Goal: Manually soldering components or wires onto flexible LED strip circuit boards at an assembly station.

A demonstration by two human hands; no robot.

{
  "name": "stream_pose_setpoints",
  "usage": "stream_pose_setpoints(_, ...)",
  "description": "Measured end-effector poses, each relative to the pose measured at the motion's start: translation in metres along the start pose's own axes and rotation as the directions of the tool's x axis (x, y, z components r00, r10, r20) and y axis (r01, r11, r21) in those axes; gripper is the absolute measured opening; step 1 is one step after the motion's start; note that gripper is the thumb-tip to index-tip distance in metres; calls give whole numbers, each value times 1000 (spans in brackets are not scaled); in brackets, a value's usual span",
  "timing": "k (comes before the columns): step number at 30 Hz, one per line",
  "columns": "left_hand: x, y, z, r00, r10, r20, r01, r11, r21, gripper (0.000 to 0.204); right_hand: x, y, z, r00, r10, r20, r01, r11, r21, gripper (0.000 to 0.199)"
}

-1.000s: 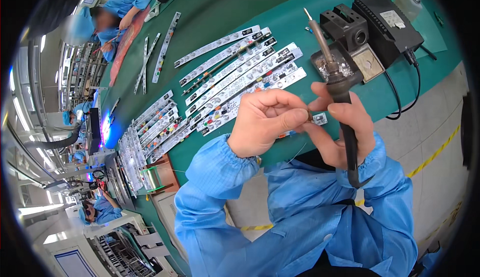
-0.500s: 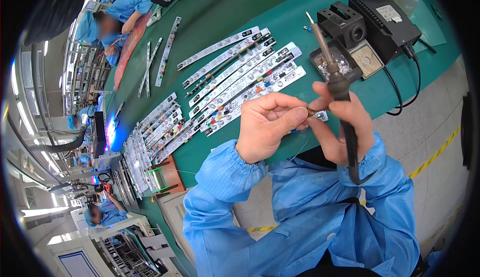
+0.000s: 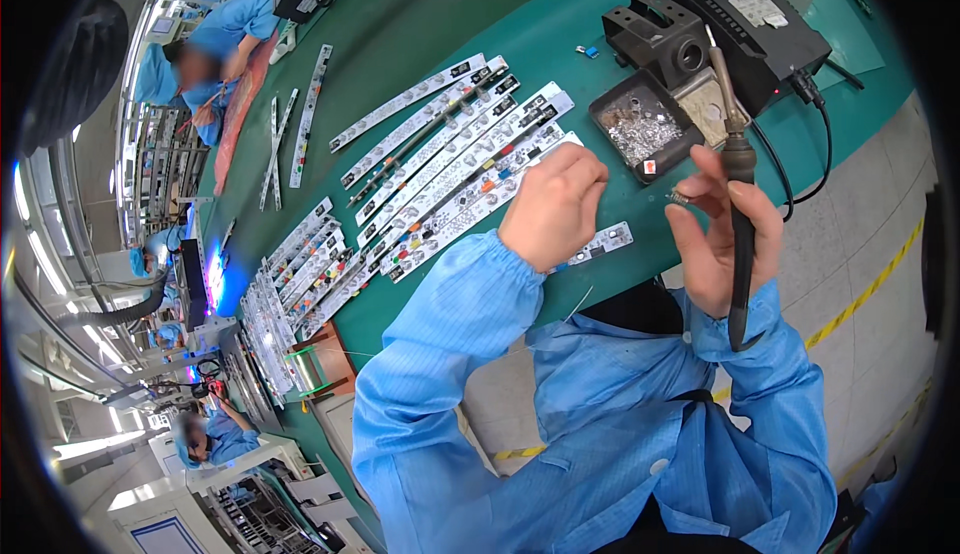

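My right hand holds a soldering iron with its tip pointing up and away. A small coil-like metal piece shows at the thumb and fingertips of that same hand. Over the near ends of the long white circuit board strips, my left hand is closed with its knuckles up. Whatever its fingers hold is hidden beneath them. A short board strip lies just right of the left wrist, at the near table edge. Beyond the hands stands a dark tray of small shiny parts.
The black soldering station, iron holder and sponge stand at the far right, with a cable on the table. More strips and a solder spool lie at the left. Co-workers sit farther left.
My hands have come apart. The left moved up and left onto the strips; the right, with the iron, moved slightly right and keeps the coil-like piece at its fingertips.
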State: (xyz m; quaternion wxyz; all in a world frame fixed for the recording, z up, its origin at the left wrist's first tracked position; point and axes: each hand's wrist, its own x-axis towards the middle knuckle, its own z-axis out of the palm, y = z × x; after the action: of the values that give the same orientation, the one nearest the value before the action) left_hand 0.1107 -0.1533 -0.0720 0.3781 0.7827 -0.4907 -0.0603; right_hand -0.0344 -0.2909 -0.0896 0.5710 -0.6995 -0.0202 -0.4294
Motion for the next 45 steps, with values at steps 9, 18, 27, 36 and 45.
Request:
stream_pose_setpoints(9,-2,2,-9,1000,-14,-28,15,999,43,16,-7,1,4,994,79,75,-89,985,146,65)
stream_pose_setpoints(18,-75,66,-50,797,-507,328,469,178,-865,30,-25,-23,43,956,-58,288,-10,973,229,76)
stream_pose_setpoints(27,-153,22,-79,817,-573,67,314,344,-885,14,-10,1,42,851,-3,524,133,968,-211,61)
stream_pose_setpoints(36,-149,9,-93,774,-629,75,383,371,-846,11,-9,12,43,814,-31,580,189,959,-213,51)
stream_pose_setpoints(45,-119,-2,-93,842,-531,97,469,631,-618,15,-28,8,26,699,438,565,-374,898,-232,43)
